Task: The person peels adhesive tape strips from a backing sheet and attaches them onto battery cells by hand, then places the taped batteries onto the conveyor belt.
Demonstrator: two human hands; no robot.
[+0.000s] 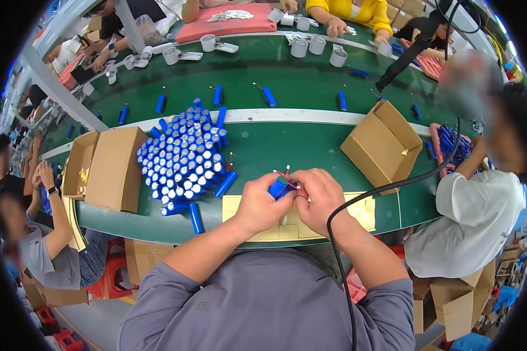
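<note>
My left hand (260, 203) is closed around a blue cylindrical battery (279, 188) with thin red and dark wires at its far end. The fingers of my right hand (324, 196) are pinched together at that wired end, and a small white connector shows beside them. Exactly what the right fingertips grip is partly hidden. Under both hands lies a pale yellow sheet (364, 214) along the near edge of the green bench. Left of my hands stands a large pile of blue batteries (184, 155), mostly upright with silver ends up. A single battery (195, 218) lies near the bench edge.
An open cardboard box (373, 146) sits to the right; more cardboard boxes (118, 169) stand left of the pile. Beyond a pale rail, a green conveyor (246, 70) carries spaced batteries. A black cable (386, 188) crosses over my right forearm. Co-workers sit on both sides and opposite.
</note>
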